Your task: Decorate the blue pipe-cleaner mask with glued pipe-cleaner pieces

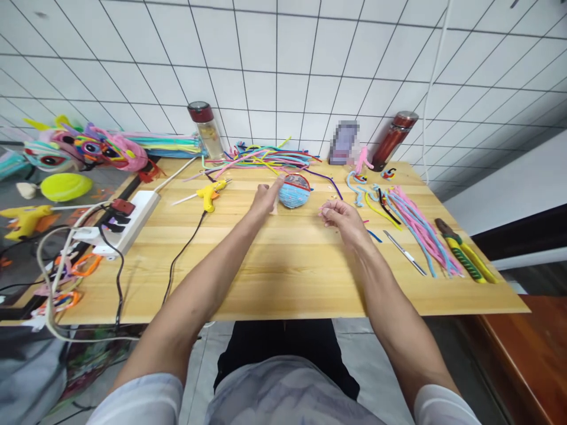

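Note:
A round light-blue piece [295,195] with a red band across its upper part sits near the middle of the wooden table. My left hand [267,198] grips its left side, thumb along the edge and the other fingers partly hidden. To the right of it, apart from it, my right hand [340,216] is closed in a pinch. A tiny pinkish tip shows at those fingertips, too small to name. Behind the round piece lies a loose heap of coloured pipe cleaners [261,158].
A yellow glue gun [211,193] lies left, its cord running to the front edge. Further left is a power strip [133,223]. On the right are a craft knife [405,254], pink and blue pipe cleaners [420,230] and pliers [465,254]. Two bottles [206,133] [394,141] stand behind.

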A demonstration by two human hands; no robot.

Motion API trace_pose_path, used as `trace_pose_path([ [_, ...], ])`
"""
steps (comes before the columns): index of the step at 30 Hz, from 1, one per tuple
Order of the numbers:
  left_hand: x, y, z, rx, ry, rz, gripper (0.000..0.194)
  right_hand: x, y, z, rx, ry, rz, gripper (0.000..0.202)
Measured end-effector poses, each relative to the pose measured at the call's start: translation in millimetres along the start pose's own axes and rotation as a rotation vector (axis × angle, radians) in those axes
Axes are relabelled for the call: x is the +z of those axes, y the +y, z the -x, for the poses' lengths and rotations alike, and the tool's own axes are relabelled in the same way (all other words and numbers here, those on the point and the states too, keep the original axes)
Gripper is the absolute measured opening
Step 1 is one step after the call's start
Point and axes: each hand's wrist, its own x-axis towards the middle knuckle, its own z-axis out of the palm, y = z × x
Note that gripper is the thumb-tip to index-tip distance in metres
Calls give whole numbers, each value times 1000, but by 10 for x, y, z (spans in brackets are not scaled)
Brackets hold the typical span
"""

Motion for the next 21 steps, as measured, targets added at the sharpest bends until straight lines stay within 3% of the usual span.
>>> trace_pose_path([
  [3,60,217,-214,-221,-81,20,90,-30,141,-32,17,0,-4,24],
  [6,134,320,-312,-262,-146,-20,86,-43,211,-52,-2,45,-8,24],
  [10,180,270,-286,-250,-185,-91,78,-46,183,-57,-33,55,-23,23],
  [13,167,177,-145,-166,-281,-100,71,-44,132,-35,-44,51,-24,23],
  [17,138,42,106,69,-398,54,65,-17,113,-11,-74,51,-23,22],
  [21,162,-134,274,222,-271,104,80,25,115,2,-91,68,-38,24],
])
